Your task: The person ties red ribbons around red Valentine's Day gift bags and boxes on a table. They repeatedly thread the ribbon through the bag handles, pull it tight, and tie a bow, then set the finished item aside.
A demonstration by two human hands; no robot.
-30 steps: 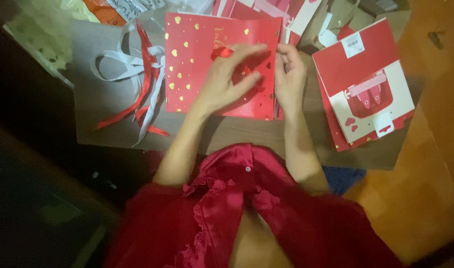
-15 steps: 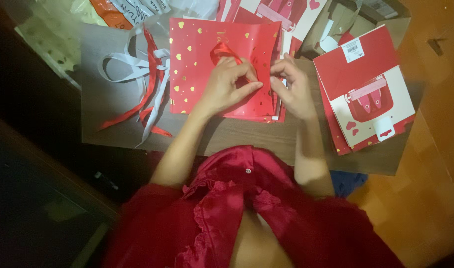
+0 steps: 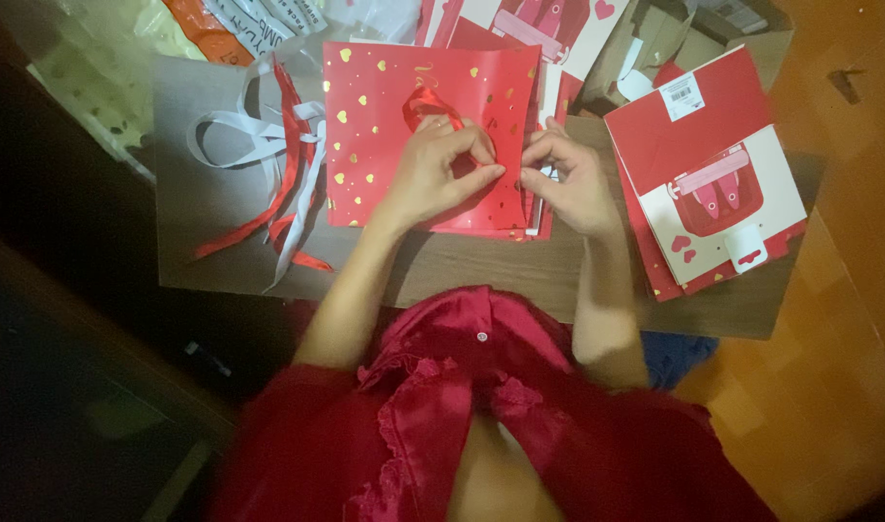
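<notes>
Head view, looking down. Nearest the camera, a red satin garment (image 3: pixel 481 425) with a frilled edge fills the lower frame; both forearms reach forward from it over the near edge of the brown counter (image 3: pixel 481 266). The left hand (image 3: pixel 433 179) rests on a flat red paper bag (image 3: pixel 418 106) printed with gold hearts, thumb and forefinger pinched together at the bag's right edge. The right hand (image 3: pixel 568 179), just beside it, is likewise pinched, fingertips nearly meeting those of the left; what they grip appears to be the end of a red ribbon (image 3: pixel 428 104), though the detail is too small to confirm. That ribbon loops on the bag just beyond the left knuckles. The bag lies on a stack of similar sheets at the counter's centre. To the left, loose white and red ribbons (image 3: pixel 268 159) lie tangled. To the right, red-and-white flat bags (image 3: pixel 713 174) overlap. Farthest away, more packaging (image 3: pixel 549 19) crowds the top edge.
</notes>
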